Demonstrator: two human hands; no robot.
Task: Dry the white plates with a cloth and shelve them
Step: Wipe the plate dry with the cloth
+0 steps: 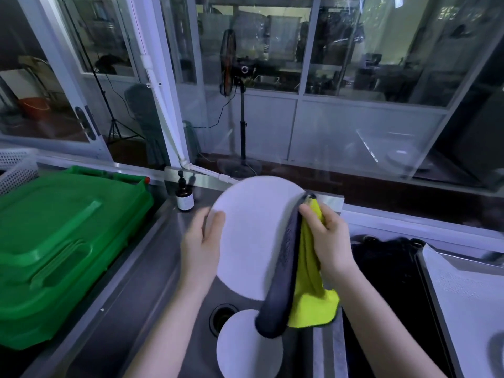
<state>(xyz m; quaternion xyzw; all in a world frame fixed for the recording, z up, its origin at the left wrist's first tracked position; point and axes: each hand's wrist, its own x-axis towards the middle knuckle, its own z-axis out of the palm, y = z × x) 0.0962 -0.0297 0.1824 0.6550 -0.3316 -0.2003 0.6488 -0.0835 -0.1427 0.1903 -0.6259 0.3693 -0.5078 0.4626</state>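
I hold a white plate (253,236) tilted up over the steel sink (152,274). My left hand (201,241) grips its left rim, thumb on the face. My right hand (327,241) grips a yellow and grey cloth (305,271) wrapped over the plate's right rim, and the cloth hangs down below it. A second white plate (245,347) lies in the sink basin beside the drain (222,317), partly covered by the hanging cloth.
A green plastic crate (60,241) sits on the left counter, with a white perforated basket (16,167) behind it. A small brown bottle (185,197) stands at the sink's back edge. A metal tray (463,296) lies at right. Glass walls stand beyond.
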